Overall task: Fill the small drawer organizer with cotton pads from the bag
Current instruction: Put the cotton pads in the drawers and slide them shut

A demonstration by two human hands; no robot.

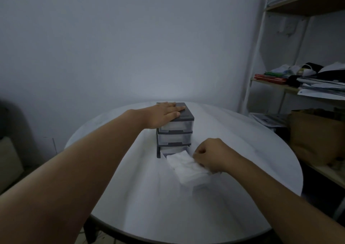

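A small grey drawer organizer (175,131) with three clear drawers stands near the far middle of a round white table (130,197). My left hand (164,114) lies flat on its top, fingers spread. The two upper drawers are pushed in. The bottom drawer (200,183) is pulled far out toward me and holds white cotton pads (183,164). My right hand (210,157) is curled at the drawer's right side, fingers closed against the pads and the drawer edge. No bag is in view.
A white shelf unit (255,57) stands at the right with papers, cloth items and a red folder (270,78). A brown cardboard box (315,137) sits low beside the table's right edge. A plain wall lies behind the table. A dark seat is at far left.
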